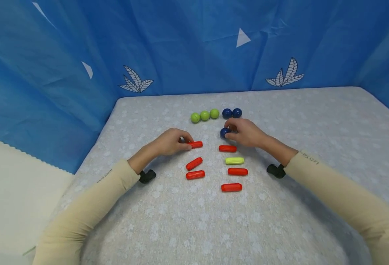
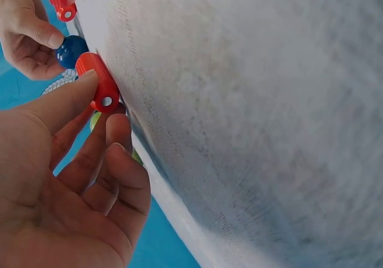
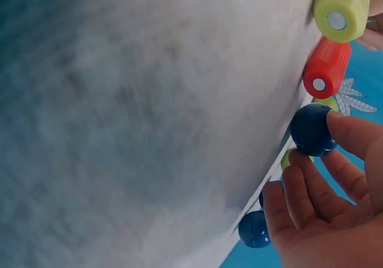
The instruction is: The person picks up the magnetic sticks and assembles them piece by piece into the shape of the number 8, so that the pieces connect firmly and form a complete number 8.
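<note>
My left hand [image 1: 172,142] pinches a short red ribbed stick [image 1: 196,144] between thumb and fingers at the middle of the table. In the left wrist view a pale round spot shows on the end of that red stick [image 2: 100,85]. To the right, my right hand [image 1: 246,133] pinches a dark blue ball [image 1: 224,133] between thumb and fingertips. The right wrist view shows this blue ball [image 3: 312,129] close to the cloth. The held stick and ball are apart, with a gap of tabletop between them.
Beyond the hands stand three green balls [image 1: 205,115] in a row, beside two more blue balls [image 1: 232,113]. Nearer lie two red sticks [image 1: 194,169] on the left, and red sticks [image 1: 232,187] with a yellow-green stick [image 1: 234,161] on the right. A blue curtain [image 1: 194,48] hangs behind.
</note>
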Motion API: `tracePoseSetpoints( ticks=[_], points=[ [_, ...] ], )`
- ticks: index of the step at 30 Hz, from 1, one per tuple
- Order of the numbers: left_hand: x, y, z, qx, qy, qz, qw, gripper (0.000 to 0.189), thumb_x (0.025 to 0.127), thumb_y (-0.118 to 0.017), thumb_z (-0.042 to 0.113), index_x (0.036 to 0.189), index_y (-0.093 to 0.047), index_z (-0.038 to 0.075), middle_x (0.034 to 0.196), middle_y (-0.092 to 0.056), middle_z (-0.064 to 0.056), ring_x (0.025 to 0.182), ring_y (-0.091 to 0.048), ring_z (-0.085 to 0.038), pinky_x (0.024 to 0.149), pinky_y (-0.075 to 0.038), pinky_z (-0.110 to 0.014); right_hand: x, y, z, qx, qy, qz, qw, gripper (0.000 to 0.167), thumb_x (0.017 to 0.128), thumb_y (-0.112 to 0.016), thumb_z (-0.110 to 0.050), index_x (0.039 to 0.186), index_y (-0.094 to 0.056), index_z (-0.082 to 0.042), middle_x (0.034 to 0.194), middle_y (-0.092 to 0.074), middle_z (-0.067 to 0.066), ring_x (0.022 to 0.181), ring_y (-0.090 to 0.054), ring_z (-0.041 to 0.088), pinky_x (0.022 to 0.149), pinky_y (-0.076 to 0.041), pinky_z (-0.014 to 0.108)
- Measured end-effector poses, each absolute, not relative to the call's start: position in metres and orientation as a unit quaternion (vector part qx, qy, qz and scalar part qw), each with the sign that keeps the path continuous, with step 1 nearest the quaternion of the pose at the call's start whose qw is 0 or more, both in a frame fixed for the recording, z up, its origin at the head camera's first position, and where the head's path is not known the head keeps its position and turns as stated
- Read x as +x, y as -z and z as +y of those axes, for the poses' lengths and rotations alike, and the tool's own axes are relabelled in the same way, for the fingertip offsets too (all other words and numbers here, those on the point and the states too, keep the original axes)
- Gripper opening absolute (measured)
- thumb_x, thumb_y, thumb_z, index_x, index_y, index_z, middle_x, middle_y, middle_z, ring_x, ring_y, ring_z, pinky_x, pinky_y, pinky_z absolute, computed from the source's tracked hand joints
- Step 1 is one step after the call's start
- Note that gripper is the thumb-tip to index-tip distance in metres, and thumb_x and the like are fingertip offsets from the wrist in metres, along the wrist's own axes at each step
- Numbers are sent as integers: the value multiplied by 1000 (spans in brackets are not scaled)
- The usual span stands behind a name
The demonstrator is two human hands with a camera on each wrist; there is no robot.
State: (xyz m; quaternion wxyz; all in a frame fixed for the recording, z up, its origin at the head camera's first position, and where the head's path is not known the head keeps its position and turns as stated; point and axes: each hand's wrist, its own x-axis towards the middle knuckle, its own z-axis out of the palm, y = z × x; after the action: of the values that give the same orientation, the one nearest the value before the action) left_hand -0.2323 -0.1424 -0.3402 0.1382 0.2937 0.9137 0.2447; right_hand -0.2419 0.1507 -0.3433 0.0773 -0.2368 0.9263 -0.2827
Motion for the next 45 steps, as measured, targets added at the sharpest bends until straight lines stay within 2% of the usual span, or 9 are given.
tracePoseSetpoints(
  ticks=[21,30,37,45],
  points=[
    [-235,346,-142,284,-252,915,139,20,93,-72,21,110,-73,12,103,-68,1,86,-59,-17,78,-48,-33,-243,347,153,-246,283,924,77,32,95,-67,-12,124,-58,1,110,-64,16,98,-56,30,91,-47,46],
    [-234,344,-140,295,-235,916,138,28,93,-72,20,118,-70,9,107,-67,-3,86,-57,-18,77,-47,-33,-242,347,153,-245,283,924,76,33,95,-66,-11,125,-58,2,111,-64,17,99,-57,30,91,-47,46],
    [-238,345,-134,310,-215,917,127,29,94,-71,22,120,-70,8,109,-67,-3,92,-58,-19,83,-48,-36,-242,346,156,-243,279,926,76,33,96,-66,-11,125,-58,2,112,-64,17,100,-57,30,92,-47,47],
    [-245,339,-121,315,-201,922,101,27,94,-70,21,119,-71,10,106,-68,-3,91,-58,-19,81,-47,-36,-241,347,153,-243,275,927,80,35,96,-66,-12,127,-57,1,114,-63,16,101,-57,30,93,-47,46]
  ],
)
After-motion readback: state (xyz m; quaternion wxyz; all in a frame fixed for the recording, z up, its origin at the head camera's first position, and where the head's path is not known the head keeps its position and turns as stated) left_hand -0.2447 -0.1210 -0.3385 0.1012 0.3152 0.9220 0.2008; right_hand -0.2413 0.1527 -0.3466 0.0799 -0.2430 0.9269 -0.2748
